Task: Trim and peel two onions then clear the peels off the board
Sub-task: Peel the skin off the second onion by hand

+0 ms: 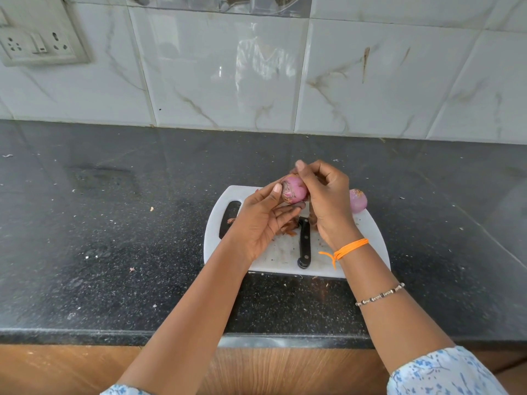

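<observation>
Onion (293, 190) gripped by left hand (261, 220) and right hand (328, 201) above board (368, 232); 2nd onion (358, 200) behind

The speckled black stone bench (114, 223) looks polished; the white plastic cutting board (376, 238) matt; the marbled wall tiles (216, 81) glossy.

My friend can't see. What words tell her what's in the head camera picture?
Two hands hold a purple onion above a white cutting board; the left hand cradles it and the right hand pinches its skin. A second onion, a black-handled knife and brown peels lie on the board.
</observation>
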